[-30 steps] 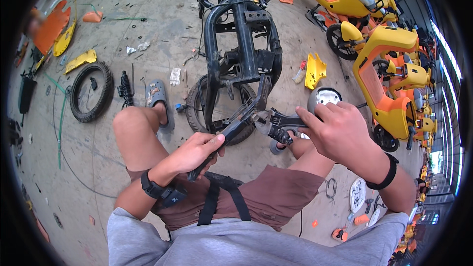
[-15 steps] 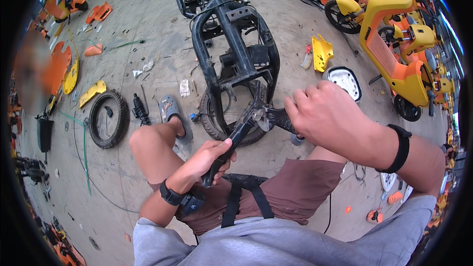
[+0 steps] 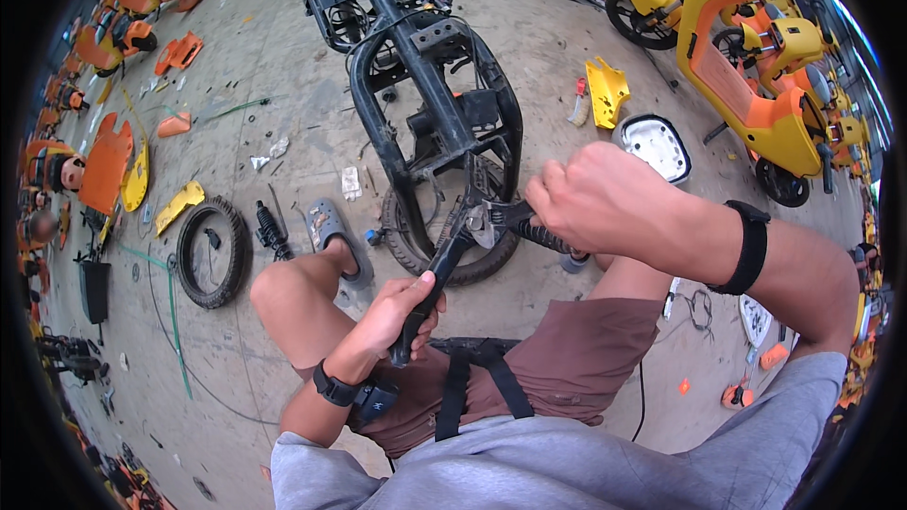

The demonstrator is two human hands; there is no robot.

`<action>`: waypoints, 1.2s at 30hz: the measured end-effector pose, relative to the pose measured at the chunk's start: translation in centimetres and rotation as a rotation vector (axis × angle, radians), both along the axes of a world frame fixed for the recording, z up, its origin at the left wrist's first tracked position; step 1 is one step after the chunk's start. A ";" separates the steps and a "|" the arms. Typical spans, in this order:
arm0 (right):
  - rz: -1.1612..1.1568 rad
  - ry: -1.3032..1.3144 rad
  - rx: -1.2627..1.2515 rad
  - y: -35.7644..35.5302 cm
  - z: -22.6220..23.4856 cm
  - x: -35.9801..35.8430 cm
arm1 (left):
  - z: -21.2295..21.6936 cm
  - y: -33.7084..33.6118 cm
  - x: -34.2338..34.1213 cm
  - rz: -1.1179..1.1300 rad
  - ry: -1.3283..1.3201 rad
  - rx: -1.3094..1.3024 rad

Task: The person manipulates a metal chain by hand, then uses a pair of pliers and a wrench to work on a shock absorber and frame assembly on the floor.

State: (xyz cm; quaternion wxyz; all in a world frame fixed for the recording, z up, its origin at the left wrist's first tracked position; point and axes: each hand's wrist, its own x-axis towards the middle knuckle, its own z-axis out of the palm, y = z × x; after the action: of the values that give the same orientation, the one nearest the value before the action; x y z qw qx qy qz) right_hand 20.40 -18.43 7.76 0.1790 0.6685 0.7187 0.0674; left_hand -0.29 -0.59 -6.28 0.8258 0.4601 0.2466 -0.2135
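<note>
My left hand [image 3: 402,314] is closed around the lower end of a long black bar [image 3: 440,276]. The bar slants up and away toward the front of a black scooter frame [image 3: 458,123]. My right hand [image 3: 595,198] grips the dark handle of a wrench with a silver head [image 3: 484,225]. That head lies against the bar's upper part; whether its jaws sit on a nut I cannot tell. Below the right hand a black coil-spring shock absorber [image 3: 550,238] partly shows. Behind the bar, under the frame, is a wheel with a black tyre [image 3: 480,269].
At my left lie a loose tyre [image 3: 219,269], another shock absorber [image 3: 272,231] and a yellow panel [image 3: 179,206]. On the right are a white-lined tub [image 3: 654,146], a yellow cover [image 3: 607,93], a red-handled brush [image 3: 578,102] and a parked yellow-orange scooter [image 3: 746,76].
The view has shifted slightly, so the frame sits a little further left. My right hand and the wrench have turned slightly about the bar; both hands keep their grip.
</note>
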 end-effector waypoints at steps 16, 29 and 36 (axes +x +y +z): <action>-0.703 0.950 -0.304 -3.4 -2.3 0.6 | -0.2 -0.7 -0.1 -0.023 -0.221 0.681; -0.989 1.580 -0.308 -7.6 -4.9 -2.7 | -1.1 -0.8 -0.8 -0.048 -0.472 0.904; -1.081 2.066 -0.330 -9.9 -8.1 -5.0 | -0.2 0.5 -1.0 -0.100 -0.602 0.916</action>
State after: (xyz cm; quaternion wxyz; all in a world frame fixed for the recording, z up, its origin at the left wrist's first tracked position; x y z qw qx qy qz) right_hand 15.38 -28.33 -0.37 -0.3987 0.5922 0.1457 -0.6848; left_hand -1.26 -0.08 -6.45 0.5640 0.8243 0.0450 0.0179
